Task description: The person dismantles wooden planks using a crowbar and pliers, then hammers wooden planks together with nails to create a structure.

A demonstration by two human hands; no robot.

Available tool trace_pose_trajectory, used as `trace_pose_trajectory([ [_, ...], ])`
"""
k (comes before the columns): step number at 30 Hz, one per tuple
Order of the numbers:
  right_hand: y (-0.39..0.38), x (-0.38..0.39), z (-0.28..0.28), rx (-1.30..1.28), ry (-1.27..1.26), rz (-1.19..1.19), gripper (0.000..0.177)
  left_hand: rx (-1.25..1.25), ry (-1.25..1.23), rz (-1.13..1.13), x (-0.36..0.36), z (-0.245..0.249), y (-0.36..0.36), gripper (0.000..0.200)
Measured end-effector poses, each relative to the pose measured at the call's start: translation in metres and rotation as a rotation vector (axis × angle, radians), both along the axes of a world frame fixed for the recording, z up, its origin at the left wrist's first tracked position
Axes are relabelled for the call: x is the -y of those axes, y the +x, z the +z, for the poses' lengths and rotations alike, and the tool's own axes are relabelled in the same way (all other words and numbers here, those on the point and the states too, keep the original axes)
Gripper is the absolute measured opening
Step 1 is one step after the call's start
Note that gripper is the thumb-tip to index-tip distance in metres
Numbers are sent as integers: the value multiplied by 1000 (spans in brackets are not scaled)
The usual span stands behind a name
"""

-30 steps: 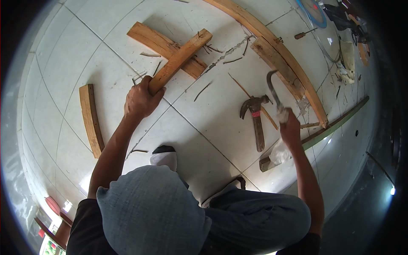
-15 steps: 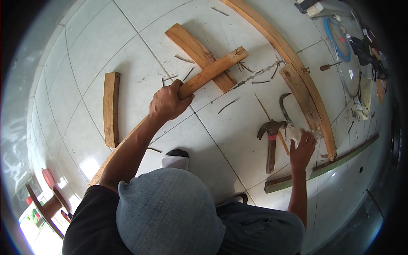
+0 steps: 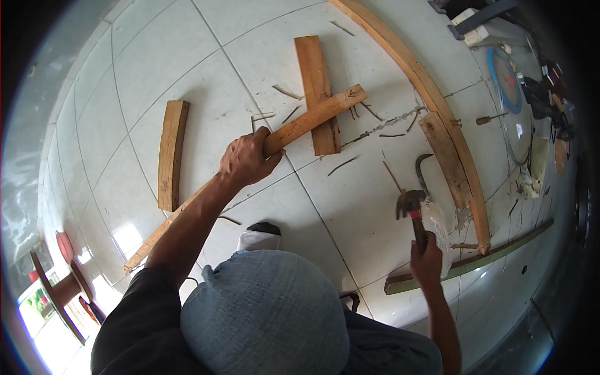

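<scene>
My left hand (image 3: 247, 157) is wrapped round a long wooden strip (image 3: 315, 119) that runs diagonally across the floor. The far end of this strip rests over a wider wooden block (image 3: 314, 69). In my right hand (image 3: 427, 259) is the handle of a claw hammer (image 3: 410, 205), which has a red band below its dark head. Just past the hammer head lies a curved metal hook-shaped tool (image 3: 420, 172). A crumpled clear plastic bag (image 3: 442, 228) is beside my right hand. Several bent nails (image 3: 342, 165) are scattered near the strip and block.
A short wooden piece (image 3: 170, 156) lies at left. A long curved beam (image 3: 431, 87), a shorter board (image 3: 447, 159) and a greenish bar (image 3: 475, 262) lie at right. Farther right are a screwdriver (image 3: 492, 119) and a blue coil (image 3: 503, 81). A shod foot (image 3: 259, 237) is in front.
My right hand has closed round the hammer's handle and the hammer has lifted and turned. The wider block has swung more upright in view. My left hand still grips the strip.
</scene>
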State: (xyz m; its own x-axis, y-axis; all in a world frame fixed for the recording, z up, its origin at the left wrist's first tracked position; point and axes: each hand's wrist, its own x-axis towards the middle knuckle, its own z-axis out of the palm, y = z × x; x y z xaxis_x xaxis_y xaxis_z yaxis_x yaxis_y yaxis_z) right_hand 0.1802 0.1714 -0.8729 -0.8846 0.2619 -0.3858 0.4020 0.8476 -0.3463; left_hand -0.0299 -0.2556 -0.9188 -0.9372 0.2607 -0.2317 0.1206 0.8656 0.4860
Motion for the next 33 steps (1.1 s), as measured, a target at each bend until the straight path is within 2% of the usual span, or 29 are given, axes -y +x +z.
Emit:
trace_pose_trajectory([
  [2,-24,7,37,43,-114,-37,37,21,-16,5,7,1,-1,38],
  [5,-67,19,74,85,-183,61,32,68,-35,13,11,-1,-5,40],
  [8,-99,43,68,-198,-196,239,27,130,-69,24,7,3,-6,41],
  [13,-157,104,49,-420,-241,240,26,170,-137,10,7,3,-6,47],
  [16,-174,126,40,-402,-261,163,27,170,-144,29,6,7,-5,47],
  [25,-199,149,66,-589,-107,309,28,119,-128,19,8,4,0,46],
  [28,-201,152,52,-414,0,325,26,152,-153,10,7,5,-4,45],
  [31,-206,148,58,-300,-50,353,25,202,-179,16,5,10,-6,44],
  [33,-208,152,75,-483,-47,396,25,162,-173,2,8,3,-3,44],
])
